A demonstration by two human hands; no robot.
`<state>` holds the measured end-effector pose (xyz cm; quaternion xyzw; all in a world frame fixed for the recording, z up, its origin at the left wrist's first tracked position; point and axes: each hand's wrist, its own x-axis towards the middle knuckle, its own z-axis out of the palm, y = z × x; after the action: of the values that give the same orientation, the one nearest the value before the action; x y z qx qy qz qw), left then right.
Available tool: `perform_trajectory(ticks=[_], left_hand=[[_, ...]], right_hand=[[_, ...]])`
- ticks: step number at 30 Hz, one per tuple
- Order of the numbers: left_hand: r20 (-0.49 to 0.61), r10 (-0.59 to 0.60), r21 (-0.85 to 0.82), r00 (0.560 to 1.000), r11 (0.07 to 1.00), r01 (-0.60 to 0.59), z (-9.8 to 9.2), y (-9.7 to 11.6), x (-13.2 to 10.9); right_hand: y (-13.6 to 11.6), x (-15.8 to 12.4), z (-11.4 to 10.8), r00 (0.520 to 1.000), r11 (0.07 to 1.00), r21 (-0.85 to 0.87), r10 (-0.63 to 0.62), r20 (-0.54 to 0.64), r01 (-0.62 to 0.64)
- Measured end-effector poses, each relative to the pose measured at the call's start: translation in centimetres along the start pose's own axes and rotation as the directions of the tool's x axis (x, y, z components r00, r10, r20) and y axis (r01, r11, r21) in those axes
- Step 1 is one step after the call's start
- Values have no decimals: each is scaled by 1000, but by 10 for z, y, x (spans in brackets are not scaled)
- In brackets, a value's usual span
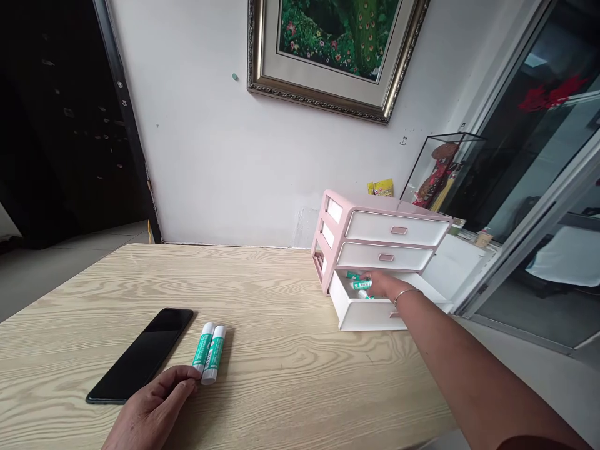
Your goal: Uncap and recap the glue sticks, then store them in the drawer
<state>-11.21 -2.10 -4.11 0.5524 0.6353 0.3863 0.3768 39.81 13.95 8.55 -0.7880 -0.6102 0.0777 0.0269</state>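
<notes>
Two glue sticks with white caps and green labels lie side by side on the wooden table, a left glue stick (203, 347) and a right glue stick (215, 353). My left hand (152, 406) rests on the table, with thumb and index finger closed at the lower end of the left one. Over at the right, my right hand (380, 284) reaches into the pulled-out bottom drawer (370, 315) of a pink and white drawer unit (349, 219). Its fingers are closed at a glue stick (360, 285); more glue sticks lie around it in the drawer. The fingertips are partly hidden.
A black phone (145, 353) lies left of the glue sticks. The table (262, 287) meets a white wall with a framed picture (328, 94). On the drawer unit sits a yellow packet (382, 187); behind it stands a glass display case (435, 169) near a glass door.
</notes>
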Motion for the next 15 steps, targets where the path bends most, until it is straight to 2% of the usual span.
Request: perform_trajectory(ticks=[5, 9, 13, 15], left_hand=[[-10, 10, 5, 1000, 1000, -10, -1, 2, -1], [-14, 16, 14, 1000, 1000, -15, -2, 2, 1], [-67, 38, -2, 997, 999, -38, 3, 5, 4], [-151, 37, 2, 988, 999, -37, 7, 9, 3]], right_hand=[[13, -4, -8, 995, 992, 120, 42, -95, -30], [11, -28, -22, 965, 981, 196, 65, -252, -15], [-21, -72, -28, 912, 959, 267, 20, -411, 99], [-50, -98, -22, 866, 899, 342, -75, -494, 274]])
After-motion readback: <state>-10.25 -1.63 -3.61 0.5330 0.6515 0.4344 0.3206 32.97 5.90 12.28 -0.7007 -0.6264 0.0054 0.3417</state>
